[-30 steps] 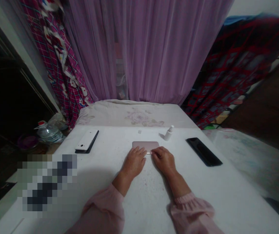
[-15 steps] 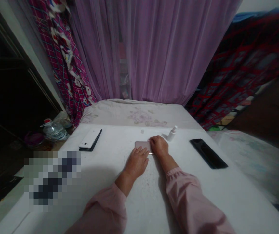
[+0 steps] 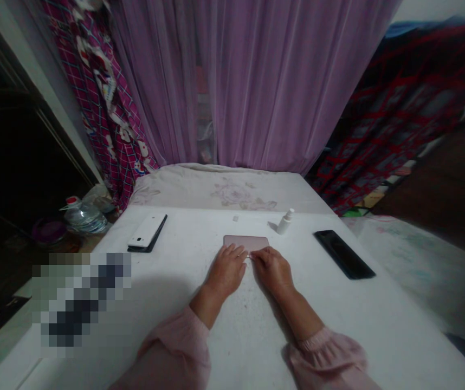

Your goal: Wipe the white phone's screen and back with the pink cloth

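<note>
A flat pinkish phone lies crosswise on the white tabletop in front of me. My left hand rests on its near left part, fingers spread and flat. At the near edge of the phone, my right hand has its fingers pinched together, close to the left fingertips. Whatever small thing may be in that pinch is too small to make out. Behind the phone are a tiny pale square piece and a small white spray bottle, standing upright.
On the left, a white phone lies on a dark one, with a pixelated area nearer me. A black phone lies on the right of the white table. A large plastic bottle stands beyond the left edge.
My right hand has moved toward me, from the phone's top right to its near edge, uncovering the phone's right part. My left hand has stayed nearly in place.
</note>
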A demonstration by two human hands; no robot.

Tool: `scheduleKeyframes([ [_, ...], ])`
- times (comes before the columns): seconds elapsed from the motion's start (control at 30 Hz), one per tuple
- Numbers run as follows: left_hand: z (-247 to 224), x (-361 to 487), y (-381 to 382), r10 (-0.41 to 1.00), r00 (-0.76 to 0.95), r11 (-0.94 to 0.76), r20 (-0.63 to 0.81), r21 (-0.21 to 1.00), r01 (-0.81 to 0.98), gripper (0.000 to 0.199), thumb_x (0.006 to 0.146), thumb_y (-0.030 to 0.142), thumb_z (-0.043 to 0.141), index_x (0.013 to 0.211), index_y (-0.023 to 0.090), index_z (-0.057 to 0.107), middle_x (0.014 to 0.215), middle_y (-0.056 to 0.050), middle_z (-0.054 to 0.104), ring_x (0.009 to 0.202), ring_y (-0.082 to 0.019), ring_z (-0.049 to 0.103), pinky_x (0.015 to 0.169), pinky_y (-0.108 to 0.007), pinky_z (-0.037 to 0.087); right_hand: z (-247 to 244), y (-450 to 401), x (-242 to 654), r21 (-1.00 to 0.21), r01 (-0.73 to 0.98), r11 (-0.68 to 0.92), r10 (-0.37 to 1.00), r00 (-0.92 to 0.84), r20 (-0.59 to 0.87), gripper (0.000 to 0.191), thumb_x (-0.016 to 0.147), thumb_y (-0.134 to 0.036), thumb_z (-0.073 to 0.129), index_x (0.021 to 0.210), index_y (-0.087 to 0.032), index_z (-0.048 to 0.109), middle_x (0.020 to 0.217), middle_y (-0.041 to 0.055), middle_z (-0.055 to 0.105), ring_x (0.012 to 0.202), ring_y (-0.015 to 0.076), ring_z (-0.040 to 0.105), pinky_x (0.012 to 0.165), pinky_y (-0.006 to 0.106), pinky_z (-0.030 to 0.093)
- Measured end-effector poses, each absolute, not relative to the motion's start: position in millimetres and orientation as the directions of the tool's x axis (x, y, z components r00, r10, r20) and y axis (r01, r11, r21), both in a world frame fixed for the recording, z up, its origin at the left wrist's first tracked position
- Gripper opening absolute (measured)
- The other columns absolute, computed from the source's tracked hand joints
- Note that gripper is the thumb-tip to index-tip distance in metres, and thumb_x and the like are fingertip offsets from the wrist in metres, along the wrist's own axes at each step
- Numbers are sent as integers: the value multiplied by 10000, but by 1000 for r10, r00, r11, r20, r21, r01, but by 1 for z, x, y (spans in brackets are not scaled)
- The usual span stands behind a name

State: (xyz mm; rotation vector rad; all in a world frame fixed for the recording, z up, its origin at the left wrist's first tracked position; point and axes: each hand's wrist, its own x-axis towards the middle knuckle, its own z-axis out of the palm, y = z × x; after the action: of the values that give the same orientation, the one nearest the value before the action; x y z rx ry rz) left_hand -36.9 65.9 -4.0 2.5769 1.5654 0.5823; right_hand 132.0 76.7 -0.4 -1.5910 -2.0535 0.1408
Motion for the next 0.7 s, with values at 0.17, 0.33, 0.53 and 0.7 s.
scheduleKeyframes([
  [0.17,-7,-38,66,860,415,-489,296,253,835,380,943,235,472,1310,222,572,1366,-73,585,1296,-261,495,1114,-487,359,2,79,130,-381,881,279,930,-148,337,187,883,-239,570,905,-249,755,829,23,681,782,158,627,679,235,439],
  [0.33,-6,-39,66,863,417,-488,285,257,834,381,941,239,474,1308,211,573,1369,-79,582,1296,-268,494,1119,-487,352,13,109,118,-352,918,183,956,-81,283,164,888,-269,594,892,-256,758,886,33,698,832,173,635,666,241,424],
  [0.53,-3,-38,65,871,418,-478,258,256,840,373,937,234,501,1300,195,575,1364,-83,585,1306,-285,483,1117,-495,348,17,137,109,-338,933,127,960,-31,278,181,902,-270,583,881,-246,761,899,43,695,846,178,631,668,247,413],
  [0.7,-3,-36,65,873,419,-473,251,223,852,383,941,236,488,1312,183,567,1378,-81,573,1306,-298,478,1117,-487,348,16,138,107,-346,930,119,960,-19,279,187,904,-258,577,891,-229,761,903,56,689,861,191,629,685,259,422],
])
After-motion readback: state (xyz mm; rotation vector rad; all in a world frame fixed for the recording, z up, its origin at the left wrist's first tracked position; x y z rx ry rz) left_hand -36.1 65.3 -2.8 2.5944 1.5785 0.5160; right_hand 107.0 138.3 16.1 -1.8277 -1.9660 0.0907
